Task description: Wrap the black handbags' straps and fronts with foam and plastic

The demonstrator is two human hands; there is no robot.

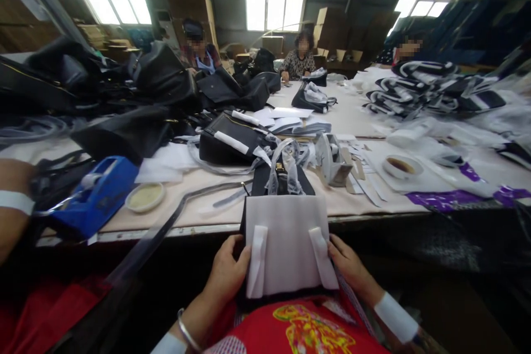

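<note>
A black handbag (260,183) leans against the table edge in front of me, its straps and buckle wrapped in clear plastic (293,180). A white foam sheet (286,249) covers the face turned to me, with folded foam strips (258,260) along its left and right sides. My left hand (228,266) grips the bag's left side, thumb up near the strip. On the opposite side my right hand (349,263) is closed around the edge, its fingers partly hidden behind the bag.
Another black bag (226,141) with foam strips lies just beyond. A blue tape dispenser (97,196) and a round tub (145,197) sit to the left, a grey tape dispenser (332,160) and a tape roll (401,167) to the right. Bags are heaped at both sides; co-workers sit across the table.
</note>
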